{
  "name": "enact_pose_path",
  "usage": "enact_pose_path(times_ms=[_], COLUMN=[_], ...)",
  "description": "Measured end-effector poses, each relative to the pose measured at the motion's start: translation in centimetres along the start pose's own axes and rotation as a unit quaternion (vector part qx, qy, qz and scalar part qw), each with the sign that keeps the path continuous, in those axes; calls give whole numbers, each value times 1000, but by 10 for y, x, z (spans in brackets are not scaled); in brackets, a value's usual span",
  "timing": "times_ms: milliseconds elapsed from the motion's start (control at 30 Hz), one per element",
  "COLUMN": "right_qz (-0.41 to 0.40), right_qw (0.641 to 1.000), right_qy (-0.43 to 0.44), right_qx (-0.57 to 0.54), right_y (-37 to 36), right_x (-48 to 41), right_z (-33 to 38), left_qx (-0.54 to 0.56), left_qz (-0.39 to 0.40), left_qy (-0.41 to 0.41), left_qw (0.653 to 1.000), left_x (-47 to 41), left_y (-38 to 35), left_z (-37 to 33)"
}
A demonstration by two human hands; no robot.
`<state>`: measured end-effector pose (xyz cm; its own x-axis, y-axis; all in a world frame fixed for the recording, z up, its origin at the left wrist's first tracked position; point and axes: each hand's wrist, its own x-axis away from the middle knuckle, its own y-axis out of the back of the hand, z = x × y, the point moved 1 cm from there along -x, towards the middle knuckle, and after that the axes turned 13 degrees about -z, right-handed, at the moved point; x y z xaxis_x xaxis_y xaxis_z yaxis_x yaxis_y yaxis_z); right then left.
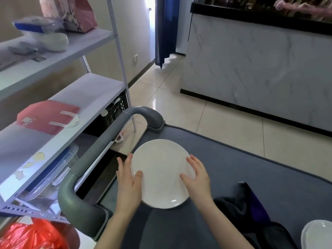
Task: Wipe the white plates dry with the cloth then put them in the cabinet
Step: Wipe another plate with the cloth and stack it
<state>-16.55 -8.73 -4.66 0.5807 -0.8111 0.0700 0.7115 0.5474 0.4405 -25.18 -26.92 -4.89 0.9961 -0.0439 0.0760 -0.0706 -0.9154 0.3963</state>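
The white plate (161,169) is over the cart's (251,168) left edge, by the handle. The left hand (128,180) and right hand (196,178) pinch it at opposite rims. The dark cloth (233,207) lies rightward, nearer the right hand. The shelving (86,94) stands left, nearer the left hand.

We see the white plate (159,169) smooth and glossy (a highlight sits near its rim). The cart top (233,168) looks matt grey and its handle (107,139) is ribbed plastic. The dark cloth (242,209) looks soft and dull, the floor tiles (170,90) shine, and the rack (122,56) is perforated metal.
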Motion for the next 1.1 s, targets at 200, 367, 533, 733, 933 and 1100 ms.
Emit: enact_pose_path(times_ms=[200, 367, 533, 733, 933, 1100], right_qz=[1, 8, 28, 21, -70, -148], right_qw=[999, 994, 992, 997, 995, 988], right_qy=[39, 87, 101, 75, 64, 36], right_qx=[33, 59, 65, -3, -23, -22], right_y=[-5, -13, -15, 25, 103, 185], right_x=[1, 5, 6, 0, 7, 25], right_z=[-3, -6, -11, -13, -28, -60], left_qx=[7, -31, -63, -46, 28, 40], left_qz=[11, -10, -24, -107, -10, 136], left_qy=[-30, -59, -69, -129, -183, -182], left_qw=[999, 998, 995, 985, 983, 973], left_x=[-9, -14, -13, 10, 56, 109], left_y=[-5, -8, -5, -5, -50, -114], left_z=[14, 20, 19, -10, -48, -69])
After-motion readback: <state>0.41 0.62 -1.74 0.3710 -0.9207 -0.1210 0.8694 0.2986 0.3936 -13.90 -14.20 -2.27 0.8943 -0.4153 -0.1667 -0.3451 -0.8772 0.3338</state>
